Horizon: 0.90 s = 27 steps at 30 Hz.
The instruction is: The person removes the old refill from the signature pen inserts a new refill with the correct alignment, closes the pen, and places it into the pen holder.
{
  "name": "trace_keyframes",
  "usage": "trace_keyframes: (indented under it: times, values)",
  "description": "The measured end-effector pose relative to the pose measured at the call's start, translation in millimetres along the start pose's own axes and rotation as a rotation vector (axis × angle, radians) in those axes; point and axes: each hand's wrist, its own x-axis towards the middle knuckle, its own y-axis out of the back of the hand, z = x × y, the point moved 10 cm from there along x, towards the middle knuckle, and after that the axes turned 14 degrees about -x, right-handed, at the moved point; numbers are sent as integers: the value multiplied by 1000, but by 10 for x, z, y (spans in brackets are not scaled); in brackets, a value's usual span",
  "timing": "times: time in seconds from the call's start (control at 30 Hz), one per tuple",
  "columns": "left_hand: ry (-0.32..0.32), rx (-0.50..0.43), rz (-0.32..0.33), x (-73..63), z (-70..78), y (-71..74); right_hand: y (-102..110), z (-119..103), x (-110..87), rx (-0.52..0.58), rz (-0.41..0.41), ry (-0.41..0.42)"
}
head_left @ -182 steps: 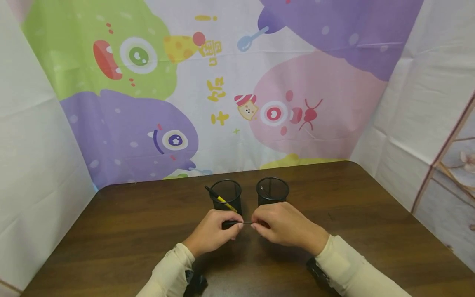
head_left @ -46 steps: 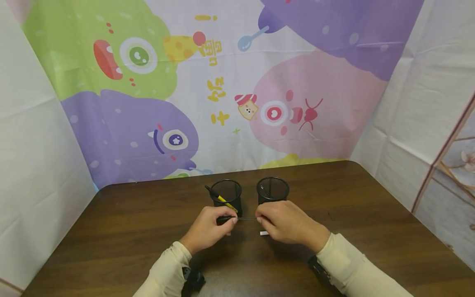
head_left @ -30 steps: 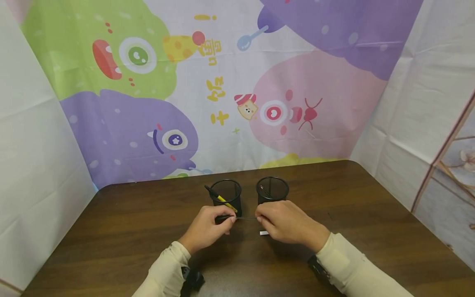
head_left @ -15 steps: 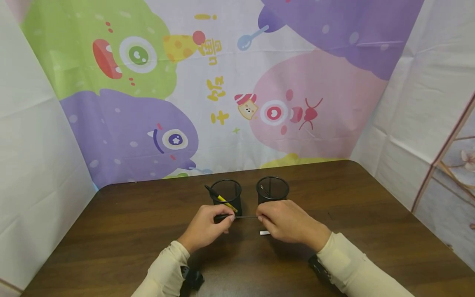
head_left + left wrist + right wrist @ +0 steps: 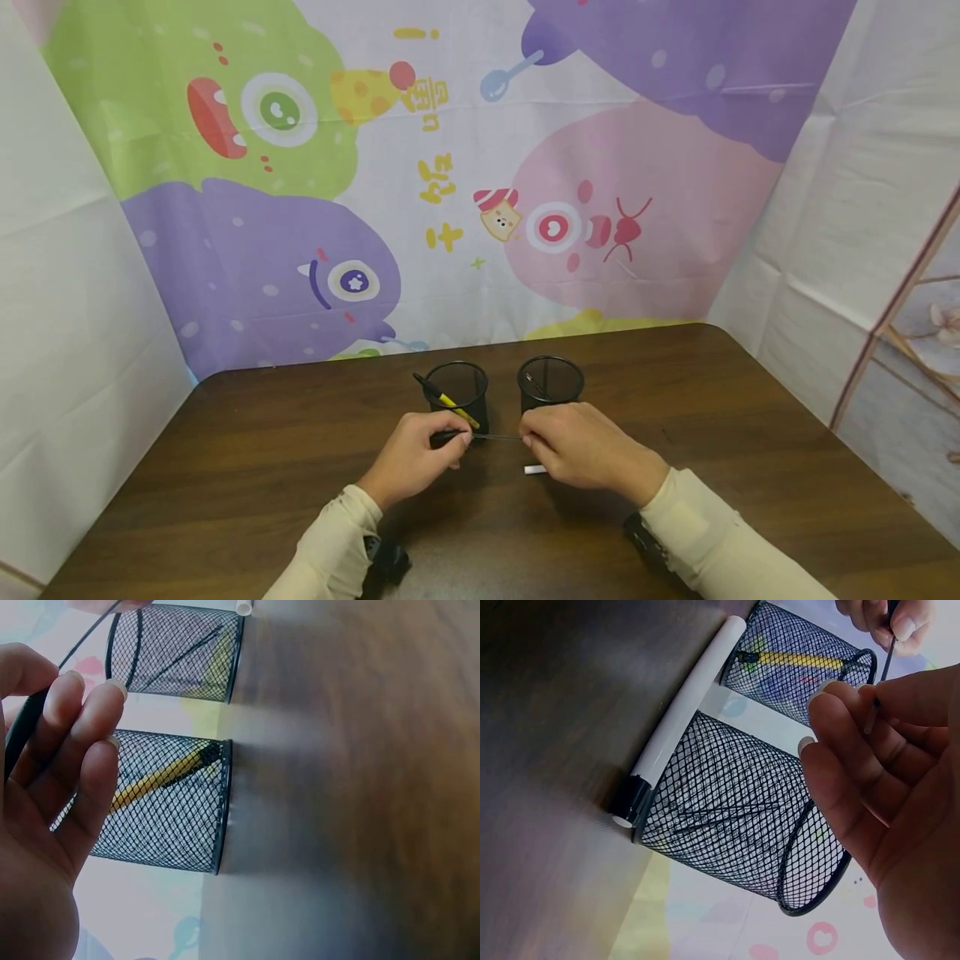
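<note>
My left hand grips the black handle of a thin-shafted tool, whose exact kind I cannot tell. The slim dark shaft spans the gap between the hands, roughly level. At its other end my right hand pinches the shaft between thumb and forefinger; a short pale tip shows past those fingers in the right wrist view. Both hands are just in front of two black mesh pen cups. The left cup holds a yellow-and-black pen, and the right cup holds thin dark sticks.
A white marker with a black end lies on the brown wooden table, beside the right cup and partly under my right hand. A printed cartoon cloth hangs behind the table, with pale cloth at both sides.
Compared with earlier, my left hand has shifted left and slightly away from me, and more shaft shows between the hands. The marker's white end has come into view beneath my right hand.
</note>
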Motion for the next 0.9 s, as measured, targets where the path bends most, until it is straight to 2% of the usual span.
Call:
trace_keyframes:
  times: [0.9]
  values:
    - [20,13,26,-7,-12,42,-66,13,-12,-50,-51,2]
